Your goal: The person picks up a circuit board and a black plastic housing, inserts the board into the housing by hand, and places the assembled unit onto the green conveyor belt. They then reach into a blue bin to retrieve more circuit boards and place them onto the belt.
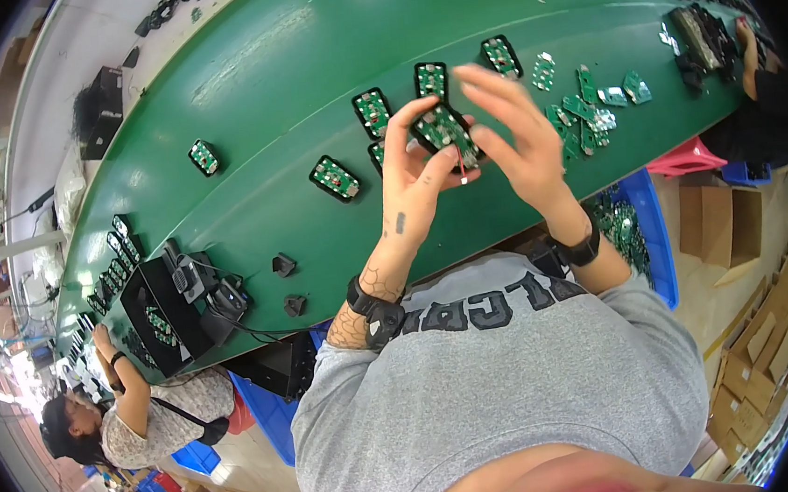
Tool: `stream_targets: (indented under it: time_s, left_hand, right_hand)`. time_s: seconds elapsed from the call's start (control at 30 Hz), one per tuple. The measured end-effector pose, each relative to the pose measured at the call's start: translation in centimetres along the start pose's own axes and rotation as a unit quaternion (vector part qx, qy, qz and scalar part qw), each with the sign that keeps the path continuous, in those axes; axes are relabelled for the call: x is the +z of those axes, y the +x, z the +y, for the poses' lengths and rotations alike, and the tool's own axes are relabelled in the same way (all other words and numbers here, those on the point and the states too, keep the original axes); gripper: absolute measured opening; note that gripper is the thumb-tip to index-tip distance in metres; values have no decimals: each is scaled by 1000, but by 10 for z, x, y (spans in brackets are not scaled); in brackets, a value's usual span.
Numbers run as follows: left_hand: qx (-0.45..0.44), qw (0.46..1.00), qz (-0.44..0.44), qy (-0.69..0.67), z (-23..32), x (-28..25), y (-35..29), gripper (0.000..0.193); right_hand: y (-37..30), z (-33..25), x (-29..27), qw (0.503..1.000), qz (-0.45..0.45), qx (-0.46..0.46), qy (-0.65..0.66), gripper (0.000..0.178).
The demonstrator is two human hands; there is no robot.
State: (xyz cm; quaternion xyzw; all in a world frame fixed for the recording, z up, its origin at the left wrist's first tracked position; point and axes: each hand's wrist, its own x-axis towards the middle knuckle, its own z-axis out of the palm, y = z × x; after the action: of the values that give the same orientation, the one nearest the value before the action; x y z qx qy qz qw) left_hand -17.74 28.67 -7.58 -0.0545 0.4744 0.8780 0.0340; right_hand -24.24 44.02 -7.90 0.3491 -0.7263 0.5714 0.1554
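Note:
Above the green table (303,57), my left hand (414,174) grips a black plastic housing with a green circuit board (443,129) set in it. My left thumb lies on the board, and a short red wire with a white end hangs near it. Beside the housing's right edge is my right hand (521,141), its fingers stretched and spread; whether its thumb touches the edge I cannot tell. Similar boards in black housings lie around, among them one at the left (335,178), one behind (432,80) and one farther right (500,57). Another is partly hidden behind my left hand.
Loose green boards (581,117) are heaped to the right. A blue bin (652,233) of boards stands below the table edge. At the left, a co-worker (160,412) sits by a black box (161,313) and black devices (225,298). Another person's arm (749,56) reaches in at far right.

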Motion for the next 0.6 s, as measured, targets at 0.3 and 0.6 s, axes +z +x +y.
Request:
stream_targets:
  time_s: [0.3, 0.6]
  left_hand:
    - [-20, 998, 3, 56, -3, -1, -3, 60]
    - [-70, 995, -22, -69, 4, -1, -5, 47]
  right_hand:
    - [-23, 3, 10, 998, 34, -25, 42, 7]
    - [-13, -9, 1, 1000, 30, 5, -2, 4]
